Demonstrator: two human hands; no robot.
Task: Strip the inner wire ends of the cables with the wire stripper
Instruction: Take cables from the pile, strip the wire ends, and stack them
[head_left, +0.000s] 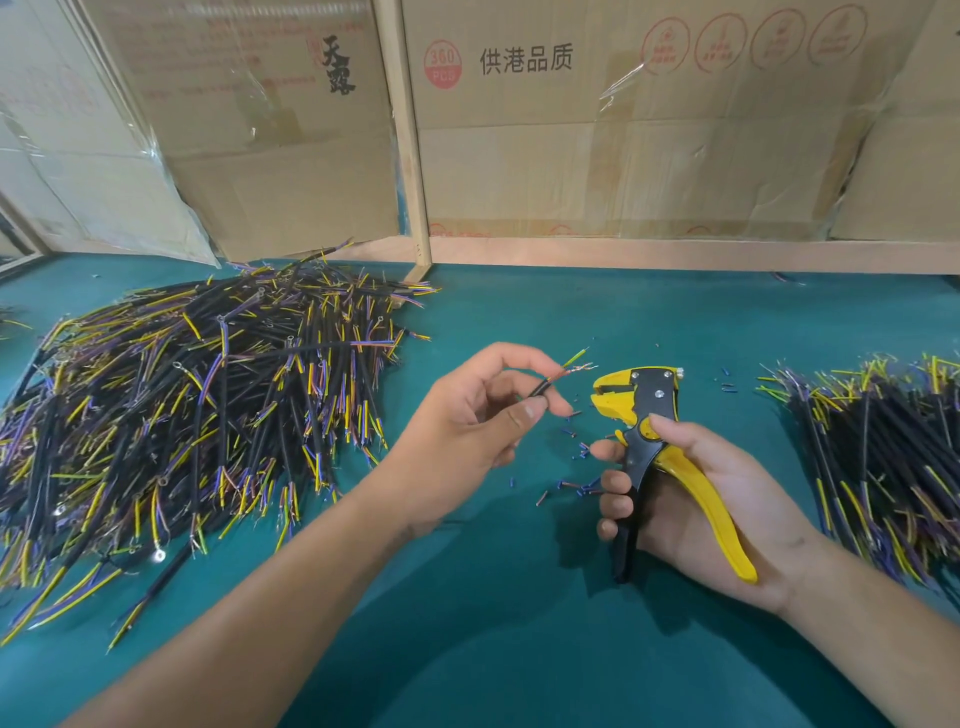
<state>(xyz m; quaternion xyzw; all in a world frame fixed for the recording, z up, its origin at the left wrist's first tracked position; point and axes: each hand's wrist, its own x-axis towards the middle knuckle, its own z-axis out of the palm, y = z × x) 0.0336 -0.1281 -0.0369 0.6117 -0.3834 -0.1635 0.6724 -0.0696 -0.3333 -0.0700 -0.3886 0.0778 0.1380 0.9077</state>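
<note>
Fingers, left hand (470, 415): thumb and forefinger are pinched on a black cable (540, 388); the remaining fingers are loosely curled above it. The cable is held above the middle of the table (519, 597), its inner wire ends (574, 364) fanned out toward the right. Bare strands are shown at the wire tips, with a yellow-green lead raised highest.

Fingers, right hand (696, 499): curled round the handles of the wire stripper (649, 436), with the thumb laid on the black body near the pivot. The tool is yellow and black; its head is pointed toward the wire ends and is held just beside them, apart. The handles are seen spread.

Unstripped stock: a large heap of cables (192, 405) is spread over the left half of the table, reaching toward the far edge. Black sheaths with yellow, blue and purple leads are noted; some leads carry ring terminals.

Second pile (878, 457): lodged at the right edge of the table, ends pointed leftward.

Offcuts (576, 467): small blue and reddish insulation scraps are scattered on the green surface between the two hands.

Backdrop: cardboard boxes (623, 130) with printed characters are stacked behind a wooden frame (410, 156) along the far edge.
</note>
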